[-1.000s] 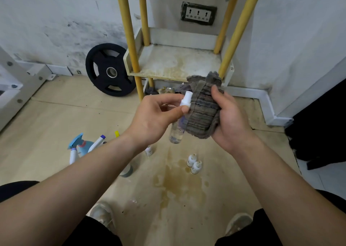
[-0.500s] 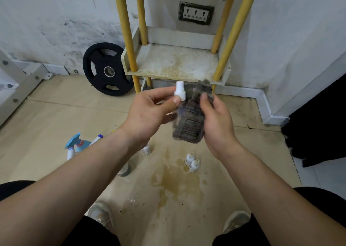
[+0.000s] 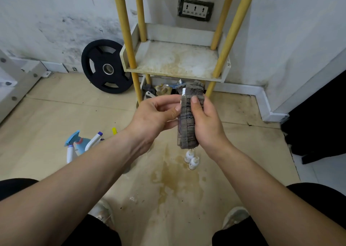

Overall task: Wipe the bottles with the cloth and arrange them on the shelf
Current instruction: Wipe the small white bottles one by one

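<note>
Cloth (image 3: 188, 126) now covers the bottle (image 3: 183, 92) nearly to its cap, just before the front edge of the shelf (image 3: 174, 73). With a tight grip, the right hand (image 3: 207, 124) wraps the cloth; the left hand (image 3: 155, 118) pinches the bottle. Two small bottles (image 3: 191, 158) stand on the floor beneath.

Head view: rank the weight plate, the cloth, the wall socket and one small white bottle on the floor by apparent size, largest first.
1. weight plate
2. cloth: it is nearest the camera, so it may look larger than it is
3. wall socket
4. small white bottle
</note>
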